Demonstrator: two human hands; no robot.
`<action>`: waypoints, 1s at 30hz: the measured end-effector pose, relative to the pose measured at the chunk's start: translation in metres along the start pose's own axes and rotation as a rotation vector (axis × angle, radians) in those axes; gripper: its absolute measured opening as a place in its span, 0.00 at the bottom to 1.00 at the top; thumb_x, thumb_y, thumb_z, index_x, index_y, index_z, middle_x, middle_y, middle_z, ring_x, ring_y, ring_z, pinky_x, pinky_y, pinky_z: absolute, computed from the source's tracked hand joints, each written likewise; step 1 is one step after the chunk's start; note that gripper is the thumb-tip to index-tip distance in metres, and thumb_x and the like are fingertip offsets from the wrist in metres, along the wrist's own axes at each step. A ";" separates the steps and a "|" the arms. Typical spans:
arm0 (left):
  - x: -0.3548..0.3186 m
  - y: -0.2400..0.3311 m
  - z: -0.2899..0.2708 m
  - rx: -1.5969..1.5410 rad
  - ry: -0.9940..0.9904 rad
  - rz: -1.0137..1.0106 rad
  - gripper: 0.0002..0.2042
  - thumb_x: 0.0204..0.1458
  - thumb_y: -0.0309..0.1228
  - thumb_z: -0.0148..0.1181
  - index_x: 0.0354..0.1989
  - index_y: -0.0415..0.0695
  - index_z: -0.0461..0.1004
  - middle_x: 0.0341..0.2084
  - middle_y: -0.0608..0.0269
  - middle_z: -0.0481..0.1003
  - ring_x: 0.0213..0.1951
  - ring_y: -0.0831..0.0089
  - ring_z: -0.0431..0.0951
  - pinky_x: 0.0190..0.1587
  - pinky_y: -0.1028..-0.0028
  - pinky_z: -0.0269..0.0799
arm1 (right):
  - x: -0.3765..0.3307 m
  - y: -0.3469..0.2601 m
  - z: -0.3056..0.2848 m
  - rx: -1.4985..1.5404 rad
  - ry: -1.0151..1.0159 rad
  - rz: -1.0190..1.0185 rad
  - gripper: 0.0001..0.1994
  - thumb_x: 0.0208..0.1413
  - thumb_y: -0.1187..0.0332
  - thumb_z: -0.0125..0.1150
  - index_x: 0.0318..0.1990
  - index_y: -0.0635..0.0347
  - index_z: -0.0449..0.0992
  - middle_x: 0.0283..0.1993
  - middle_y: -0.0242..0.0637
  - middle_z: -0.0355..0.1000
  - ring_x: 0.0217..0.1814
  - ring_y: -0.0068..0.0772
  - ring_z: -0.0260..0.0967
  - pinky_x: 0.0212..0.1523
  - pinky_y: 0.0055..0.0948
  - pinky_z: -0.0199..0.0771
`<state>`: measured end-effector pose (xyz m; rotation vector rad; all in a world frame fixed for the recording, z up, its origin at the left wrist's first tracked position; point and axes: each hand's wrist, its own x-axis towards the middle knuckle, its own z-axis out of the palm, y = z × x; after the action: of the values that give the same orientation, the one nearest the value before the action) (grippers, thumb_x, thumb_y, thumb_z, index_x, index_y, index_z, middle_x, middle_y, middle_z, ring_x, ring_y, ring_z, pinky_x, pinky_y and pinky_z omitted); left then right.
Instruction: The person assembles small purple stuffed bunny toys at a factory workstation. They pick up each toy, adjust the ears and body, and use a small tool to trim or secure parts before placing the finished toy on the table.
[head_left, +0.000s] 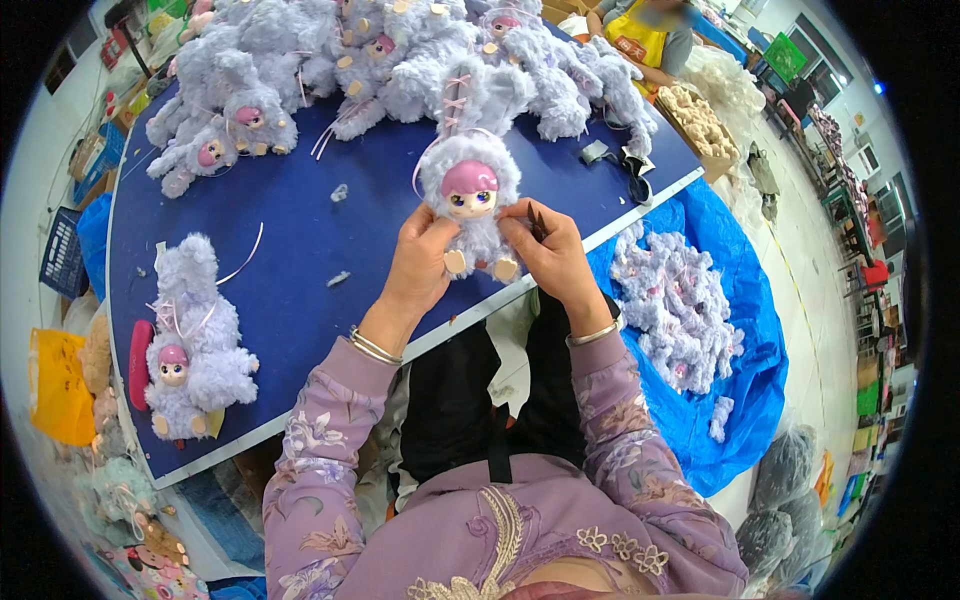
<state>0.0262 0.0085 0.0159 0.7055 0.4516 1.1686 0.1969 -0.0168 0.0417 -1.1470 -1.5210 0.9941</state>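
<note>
A pale lavender plush doll [478,195] with long bunny ears, a pink fringe and a molded face is upright at the near edge of the blue table. My left hand [424,262] is closed around its side, thumb on the fur. On the other side, my right hand [555,262] pinches the doll's arm area. Between its fingers is also a small dark pointed tool [537,222], like thread snips, mostly hidden by the hand. A thin pink ribbon hangs beside the doll's head, and pink lacing runs up one ear.
The blue table [300,230] bears a large heap of similar plush dolls [400,65] at its far side. More plush [200,340] lies at left beside a red case [141,365]. At right, a blue sheet [750,400] holds small plush pieces [680,310]. A person [650,45] sits beyond.
</note>
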 end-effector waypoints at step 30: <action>0.006 0.001 0.000 0.417 -0.191 0.071 0.27 0.50 0.26 0.61 0.59 0.38 0.58 0.48 0.60 0.70 0.47 0.76 0.73 0.47 0.75 0.71 | -0.013 0.020 0.006 -0.023 0.234 -0.041 0.12 0.49 0.73 0.60 0.39 0.63 0.65 0.26 0.27 0.64 0.27 0.14 0.58 0.27 0.18 0.60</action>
<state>0.0274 0.0148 0.0168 1.1911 0.5176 1.0705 0.1961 -0.0252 0.0183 -1.1992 -1.3663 0.7867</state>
